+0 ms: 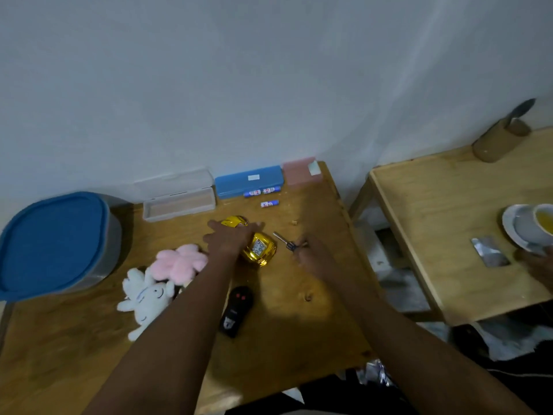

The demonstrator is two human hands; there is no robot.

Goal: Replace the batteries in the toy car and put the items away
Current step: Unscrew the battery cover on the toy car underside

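Observation:
A shiny gold toy car (259,248) lies on the wooden table (293,319), its underside with a pale compartment facing up. My left hand (229,239) lies flat across the car and holds it down. My right hand (311,256) is closed on the dark handle of a small screwdriver (284,239), whose metal tip points toward the car. Three blue and white batteries lie near the back: two in a row (262,192) against the blue case and one (269,203) alone in front. A black remote control (236,311) lies between my forearms.
An open clear case (179,202), a shut blue case (249,181) and a pink case (300,172) line the wall. Pink (179,262) and white (146,298) plush toys lie left. A blue-lidded bin (57,244) stands far left. A side table (449,223) holds a cup on a saucer.

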